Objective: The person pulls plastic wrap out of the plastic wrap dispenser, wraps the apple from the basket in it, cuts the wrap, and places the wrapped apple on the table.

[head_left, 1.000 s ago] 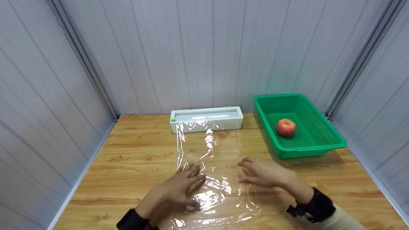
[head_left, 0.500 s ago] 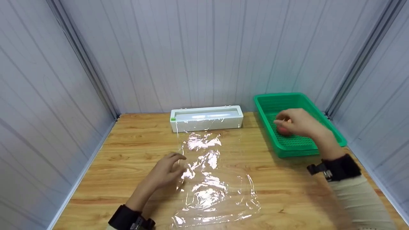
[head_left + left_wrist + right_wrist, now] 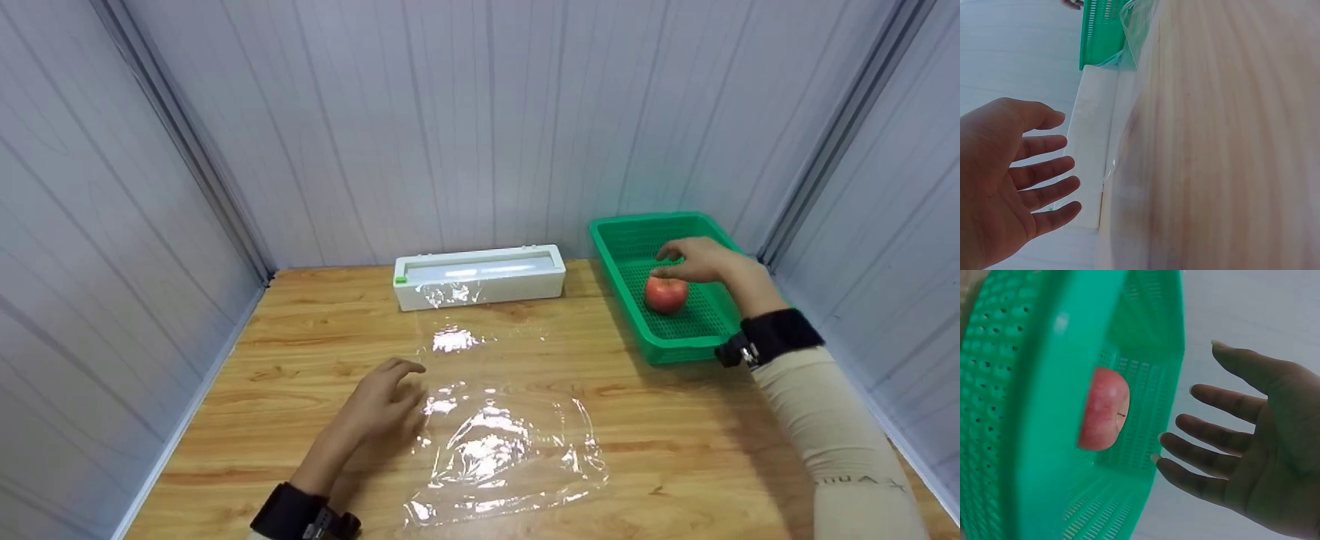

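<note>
A red apple (image 3: 666, 293) lies in the green perforated basket (image 3: 619, 279) at the back right of the wooden table (image 3: 300, 352). My right hand (image 3: 694, 260) hovers just above the apple with fingers spread, holding nothing; the right wrist view shows the apple (image 3: 1104, 416) beyond the basket wall (image 3: 1039, 405), apart from my fingers (image 3: 1213, 439). A crinkled sheet of clear plastic wrap (image 3: 495, 442) lies flat on the table. My left hand (image 3: 382, 405) rests open at the sheet's left edge. In the left wrist view the left hand (image 3: 1044, 174) is spread and holds nothing.
A white cling-wrap dispenser box (image 3: 480, 276) stands at the back centre against the wall, with a scrap of film at its front. Grey panel walls close in the table on three sides. The dispenser (image 3: 1092, 140) and basket (image 3: 1100, 34) also show in the left wrist view.
My right hand left the sheet, reached into the basket and now hovers over the apple. My left hand slid to the sheet's left edge. The film no longer joins the dispenser.
</note>
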The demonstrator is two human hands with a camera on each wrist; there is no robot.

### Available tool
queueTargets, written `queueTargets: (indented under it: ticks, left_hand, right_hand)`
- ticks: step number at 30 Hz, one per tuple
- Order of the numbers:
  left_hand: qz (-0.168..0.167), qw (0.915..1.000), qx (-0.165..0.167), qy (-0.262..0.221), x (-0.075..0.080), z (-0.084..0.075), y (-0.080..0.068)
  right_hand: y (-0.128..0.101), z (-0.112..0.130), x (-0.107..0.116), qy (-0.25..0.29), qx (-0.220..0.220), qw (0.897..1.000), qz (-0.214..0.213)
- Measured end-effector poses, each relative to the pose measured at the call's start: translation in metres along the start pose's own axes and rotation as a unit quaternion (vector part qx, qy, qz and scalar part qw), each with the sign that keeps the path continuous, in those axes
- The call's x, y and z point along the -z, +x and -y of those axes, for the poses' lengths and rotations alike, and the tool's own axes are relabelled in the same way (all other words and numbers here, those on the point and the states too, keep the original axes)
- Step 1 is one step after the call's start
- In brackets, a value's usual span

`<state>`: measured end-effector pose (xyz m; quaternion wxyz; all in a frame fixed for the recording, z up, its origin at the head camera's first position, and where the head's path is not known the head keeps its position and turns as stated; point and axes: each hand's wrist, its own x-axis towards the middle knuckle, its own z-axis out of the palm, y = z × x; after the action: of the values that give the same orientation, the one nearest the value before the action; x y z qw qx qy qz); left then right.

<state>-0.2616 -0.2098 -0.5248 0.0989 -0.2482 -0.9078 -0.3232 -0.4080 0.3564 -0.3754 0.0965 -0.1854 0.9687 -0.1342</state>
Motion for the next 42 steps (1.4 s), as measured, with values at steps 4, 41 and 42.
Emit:
queueTargets:
  ticks: [4,41,42]
  left_hand:
    - [-0.003,1.0000,0.005,0.004,0.001,0.002,-0.002]
    - [0.020,0.9996,0.017,-0.009,0.004,0.004,-0.010]
    - [0.021,0.9996,0.017,-0.011,0.004,0.004,-0.010]
  right_hand:
    - [0.010,-0.004,0.001,0.000,-0.019,1.000,0.014]
    - [0.051,-0.013,-0.014,0.072,-0.130,0.987,0.056]
    - [0.052,-0.012,-0.015,0.072,-0.129,0.988,0.052]
